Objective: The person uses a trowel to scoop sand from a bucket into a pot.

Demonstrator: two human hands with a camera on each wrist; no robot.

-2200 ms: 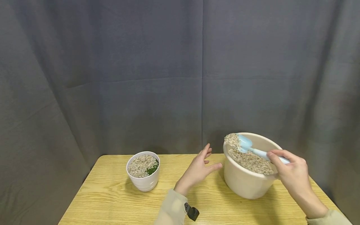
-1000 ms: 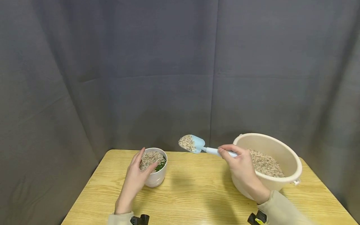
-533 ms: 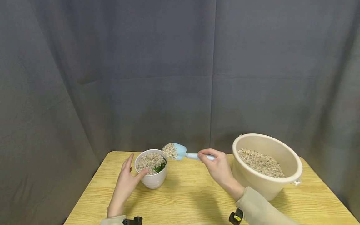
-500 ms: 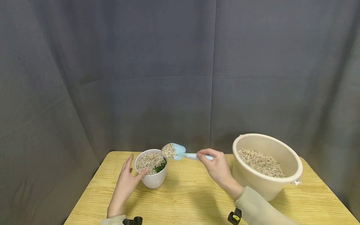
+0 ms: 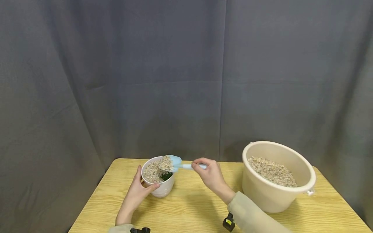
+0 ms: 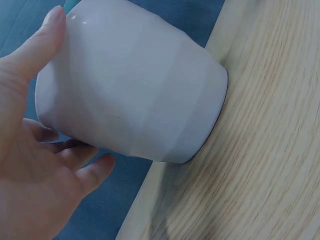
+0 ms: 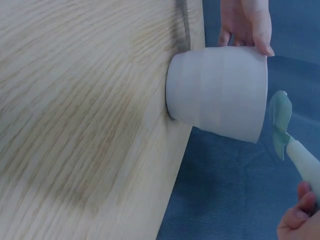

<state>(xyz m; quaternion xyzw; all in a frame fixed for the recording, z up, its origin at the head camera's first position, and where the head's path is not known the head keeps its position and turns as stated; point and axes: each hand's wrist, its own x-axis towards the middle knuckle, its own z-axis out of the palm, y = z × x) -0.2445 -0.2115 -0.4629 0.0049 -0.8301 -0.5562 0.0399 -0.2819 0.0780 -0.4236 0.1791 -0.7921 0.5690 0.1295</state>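
Nearest, the left hand (image 5: pixel 136 191) holds the white pot (image 5: pixel 163 188), upright on the table (image 5: pixel 180 208), between thumb and fingers; the right hand (image 5: pixel 212 175) pinches the handle of a blue scoop (image 5: pixel 176 160), its load of gravel (image 5: pixel 166 163) over the pot's mouth. Adding gravel seems the step in hand; the next move calls for tipping the scoop toward the green patch (image 5: pixel 166 176).

A creased dark grey curtain (image 5: pixel 175 81) hangs behind the table (image 5: pixel 175 212), and the table shows a yellowish wood grain.
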